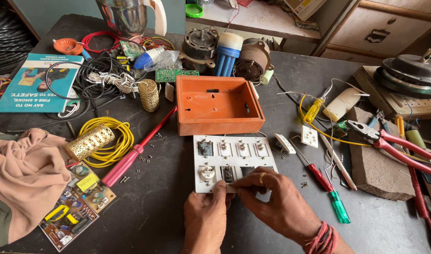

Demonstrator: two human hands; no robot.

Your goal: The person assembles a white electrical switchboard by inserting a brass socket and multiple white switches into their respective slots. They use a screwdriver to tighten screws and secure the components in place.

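So the thing being worked on was a white switch plate (pixel 234 155), lying flat on the dark table (pixel 159 207) with its back side up, right in front of the open orange plastic box (pixel 217 104). It was a wide rectangle, long axis running left to right across the view, near edge toward the person. Along the far row sat a dark module and then three pale ones with little brass screw terminals. The near row had a round white part on the left, a dark one next to it, and what looked like empty cutouts further right.

Both hands were on the near edge. The left hand (pixel 207 214) pinched the plate's near edge, thumb on top, fingers tucked under. The right hand (pixel 276 200), ring on one finger and red thread at the wrist, had its fingertips closed narrowly on something at that same edge. Couldn't make out what, the fingers covered it, so no telling if it held a small part or just the plate.

The right hand hid the plate's near right corner completely. A red and green screwdriver (pixel 326 188) lay just right of the plate, a long pink-handled one (pixel 135 153) off to its left, with loose screws scattered on the table.
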